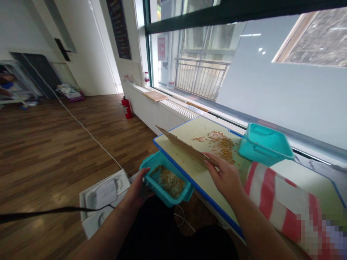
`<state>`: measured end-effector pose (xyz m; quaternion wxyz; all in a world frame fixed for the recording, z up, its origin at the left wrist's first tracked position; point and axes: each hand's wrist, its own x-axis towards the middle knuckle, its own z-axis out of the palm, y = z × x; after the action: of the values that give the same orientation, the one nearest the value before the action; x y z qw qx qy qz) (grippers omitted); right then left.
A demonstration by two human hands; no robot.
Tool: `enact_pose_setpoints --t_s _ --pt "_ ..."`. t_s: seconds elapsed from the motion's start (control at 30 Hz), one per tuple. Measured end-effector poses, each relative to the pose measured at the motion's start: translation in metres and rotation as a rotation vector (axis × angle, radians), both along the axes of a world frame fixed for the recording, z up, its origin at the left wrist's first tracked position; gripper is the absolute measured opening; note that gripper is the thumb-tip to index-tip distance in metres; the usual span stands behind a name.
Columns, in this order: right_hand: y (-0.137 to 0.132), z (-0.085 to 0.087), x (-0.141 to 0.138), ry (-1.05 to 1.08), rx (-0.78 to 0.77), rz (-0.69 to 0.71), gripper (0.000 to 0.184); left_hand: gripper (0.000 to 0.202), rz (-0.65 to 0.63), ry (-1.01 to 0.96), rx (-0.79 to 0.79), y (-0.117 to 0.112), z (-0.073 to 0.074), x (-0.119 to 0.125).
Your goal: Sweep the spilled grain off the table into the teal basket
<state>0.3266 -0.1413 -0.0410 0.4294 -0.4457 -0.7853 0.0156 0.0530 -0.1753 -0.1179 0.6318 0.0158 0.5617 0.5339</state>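
My left hand grips the near-left end of a teal plastic basket, held below the table's edge. Yellow beans mixed with pale grains lie inside it. In my right hand is a flat piece of brown cardboard, pinched at its right end and tilted on edge over the cream tabletop. Beyond the cardboard, a loose pile of yellow beans is spread on the tabletop, with reddish beans and white grains toward its far side.
A second teal basket stands at the table's back right, by the window sill. A red and white striped cloth lies on the right. On the floor are an open white box, a cable and a fire extinguisher.
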Motion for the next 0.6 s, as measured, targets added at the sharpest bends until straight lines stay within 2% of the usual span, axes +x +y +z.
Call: enact_pose_setpoints --t_s 0.1,0.37,0.47,0.6 --pt "-0.003 -0.001 -0.002 -0.060 0.050 0.005 0.029 0.032 0.030 0.020 -0.007 0.007 0.000 -0.004" --pt "-0.024 0.008 -0.011 -0.153 0.346 -0.032 0.023 0.025 0.037 -0.007 -0.032 0.006 0.009 0.004" --pt "-0.028 0.010 -0.015 -0.162 0.372 -0.012 0.022 0.024 0.012 -0.007 -0.027 0.004 0.011 0.008" --pt "-0.025 0.007 -0.018 -0.140 0.330 0.036 0.022 0.025 -0.004 0.003 -0.032 0.005 0.012 0.009"
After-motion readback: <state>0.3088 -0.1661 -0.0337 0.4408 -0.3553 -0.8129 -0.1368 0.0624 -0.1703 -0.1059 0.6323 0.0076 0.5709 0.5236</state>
